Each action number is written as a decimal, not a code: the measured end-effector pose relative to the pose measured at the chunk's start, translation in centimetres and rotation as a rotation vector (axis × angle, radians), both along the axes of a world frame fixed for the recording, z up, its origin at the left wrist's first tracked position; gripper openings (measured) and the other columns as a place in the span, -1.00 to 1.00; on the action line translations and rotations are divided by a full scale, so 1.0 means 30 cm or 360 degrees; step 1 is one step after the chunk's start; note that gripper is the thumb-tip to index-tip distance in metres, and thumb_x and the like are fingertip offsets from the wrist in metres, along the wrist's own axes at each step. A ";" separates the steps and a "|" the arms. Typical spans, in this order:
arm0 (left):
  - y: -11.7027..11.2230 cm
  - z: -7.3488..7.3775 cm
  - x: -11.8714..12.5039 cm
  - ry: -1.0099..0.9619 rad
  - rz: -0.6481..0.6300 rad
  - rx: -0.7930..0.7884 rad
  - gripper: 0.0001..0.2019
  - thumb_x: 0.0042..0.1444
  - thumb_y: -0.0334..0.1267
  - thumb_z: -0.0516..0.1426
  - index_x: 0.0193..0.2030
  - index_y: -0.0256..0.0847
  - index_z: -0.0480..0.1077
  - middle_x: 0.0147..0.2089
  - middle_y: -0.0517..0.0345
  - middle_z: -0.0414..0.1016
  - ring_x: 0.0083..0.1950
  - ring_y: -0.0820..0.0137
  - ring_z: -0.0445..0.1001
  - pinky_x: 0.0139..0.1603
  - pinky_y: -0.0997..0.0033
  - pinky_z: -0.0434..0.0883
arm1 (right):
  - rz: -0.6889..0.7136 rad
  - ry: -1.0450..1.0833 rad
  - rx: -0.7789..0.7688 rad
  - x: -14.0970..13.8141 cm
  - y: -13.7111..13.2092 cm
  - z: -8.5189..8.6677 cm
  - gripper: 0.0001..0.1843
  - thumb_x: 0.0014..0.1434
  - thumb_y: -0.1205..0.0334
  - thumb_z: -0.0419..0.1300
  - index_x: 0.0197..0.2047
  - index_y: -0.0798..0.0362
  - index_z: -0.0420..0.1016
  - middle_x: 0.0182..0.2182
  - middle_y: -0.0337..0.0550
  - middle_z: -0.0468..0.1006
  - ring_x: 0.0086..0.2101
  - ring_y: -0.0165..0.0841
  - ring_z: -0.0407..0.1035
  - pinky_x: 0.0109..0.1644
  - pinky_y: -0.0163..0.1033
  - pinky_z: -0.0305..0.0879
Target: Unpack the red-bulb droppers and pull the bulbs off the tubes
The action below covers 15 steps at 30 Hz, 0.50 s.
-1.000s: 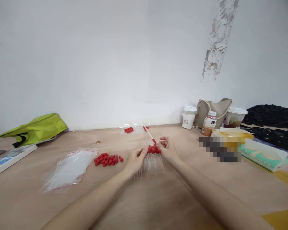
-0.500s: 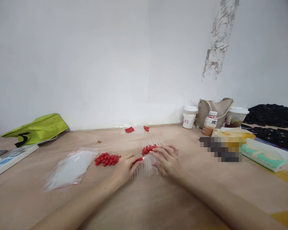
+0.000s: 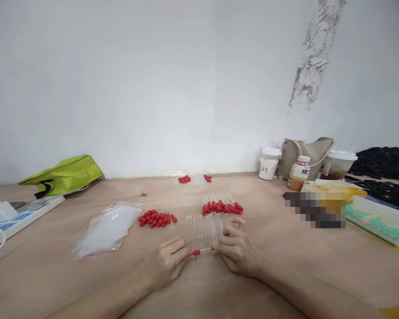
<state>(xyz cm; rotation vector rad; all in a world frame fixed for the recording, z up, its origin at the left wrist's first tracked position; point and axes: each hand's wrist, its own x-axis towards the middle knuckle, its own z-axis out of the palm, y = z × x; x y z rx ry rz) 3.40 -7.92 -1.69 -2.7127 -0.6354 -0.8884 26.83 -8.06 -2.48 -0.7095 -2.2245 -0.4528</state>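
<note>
My left hand [image 3: 174,259] is closed on a red rubber bulb [image 3: 196,252]. The clear tube [image 3: 205,250] of a dropper runs from the bulb into my right hand [image 3: 236,248], whose fingers pinch it. Just beyond my hands, several clear tubes [image 3: 196,230] lie side by side. Behind them is a row of droppers [image 3: 221,207], red bulbs toward me and thin tubes pointing away. Loose red bulbs [image 3: 154,218] are heaped to the left of the tubes.
Clear zip bags [image 3: 108,230] lie at left, near a power strip [image 3: 33,217] and a yellow-green bag [image 3: 64,175]. By the wall are bagged red bulbs [image 3: 184,179]. At right stand a paper cup [image 3: 269,164], a bottle [image 3: 299,173], a grey bag [image 3: 286,155] and a tissue pack [image 3: 379,221].
Both hands have come nearer to me, off the row of droppers, and now meet on one bulb and tube. The view has shifted slightly to the left.
</note>
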 end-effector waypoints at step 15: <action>0.239 0.245 -0.236 -0.0347 0.1131 -0.0651 -0.65 0.02 -0.16 -0.04 -0.11 -0.18 0.42 -0.24 0.09 0.48 -0.25 0.30 0.44 -0.26 0.37 0.35 | -0.0735 0.0471 -0.0516 0.130 0.087 0.064 -0.77 0.11 0.26 0.01 -0.30 -0.04 0.49 -0.48 -0.26 0.54 -0.47 -0.43 0.35 -0.21 -0.24 -0.07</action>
